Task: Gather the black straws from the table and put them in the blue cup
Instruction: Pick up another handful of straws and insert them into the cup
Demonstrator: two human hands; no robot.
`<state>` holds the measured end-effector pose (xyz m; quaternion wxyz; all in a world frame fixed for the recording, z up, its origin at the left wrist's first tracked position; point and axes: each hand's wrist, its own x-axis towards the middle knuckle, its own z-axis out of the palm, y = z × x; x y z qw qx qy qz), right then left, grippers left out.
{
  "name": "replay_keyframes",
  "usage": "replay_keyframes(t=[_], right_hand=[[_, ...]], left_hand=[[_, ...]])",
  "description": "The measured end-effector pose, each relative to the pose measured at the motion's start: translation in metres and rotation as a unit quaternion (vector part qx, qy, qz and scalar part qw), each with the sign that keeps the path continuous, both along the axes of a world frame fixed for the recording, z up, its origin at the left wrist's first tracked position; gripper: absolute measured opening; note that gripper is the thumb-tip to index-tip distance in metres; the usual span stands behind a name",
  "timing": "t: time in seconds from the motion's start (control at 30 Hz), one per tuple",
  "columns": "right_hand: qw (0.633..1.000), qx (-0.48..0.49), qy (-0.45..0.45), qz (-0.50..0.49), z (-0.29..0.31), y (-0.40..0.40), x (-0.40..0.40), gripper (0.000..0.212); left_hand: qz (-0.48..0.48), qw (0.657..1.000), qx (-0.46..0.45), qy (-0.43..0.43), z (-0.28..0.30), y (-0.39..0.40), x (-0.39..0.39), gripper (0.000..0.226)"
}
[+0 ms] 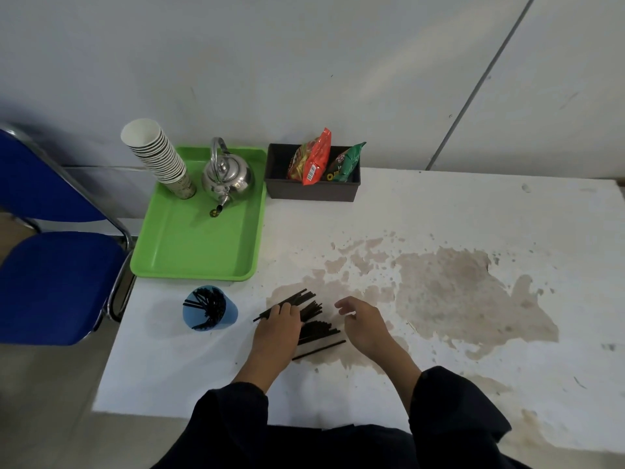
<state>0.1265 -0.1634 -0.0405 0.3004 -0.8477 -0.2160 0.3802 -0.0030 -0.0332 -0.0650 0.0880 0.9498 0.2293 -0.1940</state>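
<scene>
A loose pile of black straws (pixel 313 319) lies on the white table (pixel 439 214), in front of me. My left hand (pixel 279 328) rests flat on the left side of the pile, fingers pressing down on several straws. My right hand (pixel 363 321) hovers just right of the pile, fingers apart and curled, holding nothing. The blue cup (pixel 226 313) stands left of the pile, near the table's left edge, with several black straws in it.
A green tray (pixel 189 245) at the back left carries a stack of paper cups (pixel 159 157) and a steel kettle (pixel 227 177). A dark box (pixel 311 194) holds snack packets. A blue chair (pixel 57 282) stands beside the table's left edge. Brown stains cover the right side.
</scene>
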Motion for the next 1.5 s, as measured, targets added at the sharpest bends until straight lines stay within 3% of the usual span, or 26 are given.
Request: replay_keyframes(t=[0.37, 0.53, 0.67, 0.73, 0.83, 1.0, 1.07, 1.17, 1.27, 1.5], right_hand=[[0.999, -0.027, 0.012, 0.014, -0.002, 0.004, -0.006, 0.041], [0.999, -0.035, 0.008, 0.007, -0.005, -0.004, -0.005, 0.043], [0.999, -0.012, 0.020, -0.030, -0.006, -0.007, -0.007, 0.038], [0.993, 0.032, 0.040, -0.102, -0.002, -0.004, -0.008, 0.035], [0.952, 0.088, 0.148, -0.252, 0.011, 0.012, -0.009, 0.033], [0.785, 0.228, 0.435, -0.377, 0.042, 0.045, -0.018, 0.031], [0.727, 0.271, 0.500, -0.386, 0.056, 0.059, -0.021, 0.034], [0.686, 0.300, 0.548, -0.373, 0.074, 0.078, -0.024, 0.037], [0.662, 0.327, 0.576, -0.349, 0.087, 0.091, -0.026, 0.041], [0.686, 0.327, 0.569, -0.314, 0.100, 0.102, -0.029, 0.041]], left_hand=[[-0.007, 0.999, 0.009, -0.049, -0.005, -0.001, -0.006, 0.018], [-0.032, 0.999, -0.004, -0.033, -0.004, -0.004, -0.007, 0.031], [0.010, 0.996, -0.060, -0.066, -0.006, -0.004, -0.004, 0.016], [0.143, 0.967, -0.167, -0.130, 0.005, 0.001, 0.007, 0.011], [0.304, 0.878, -0.301, -0.216, 0.032, 0.013, 0.027, 0.023], [0.392, 0.697, -0.460, -0.385, 0.080, 0.034, 0.049, 0.019], [0.401, 0.645, -0.487, -0.430, 0.092, 0.041, 0.054, 0.019], [0.399, 0.622, -0.487, -0.466, 0.103, 0.047, 0.056, 0.020], [0.390, 0.627, -0.474, -0.479, 0.106, 0.049, 0.053, 0.022], [0.376, 0.662, -0.450, -0.467, 0.107, 0.051, 0.043, 0.021]])
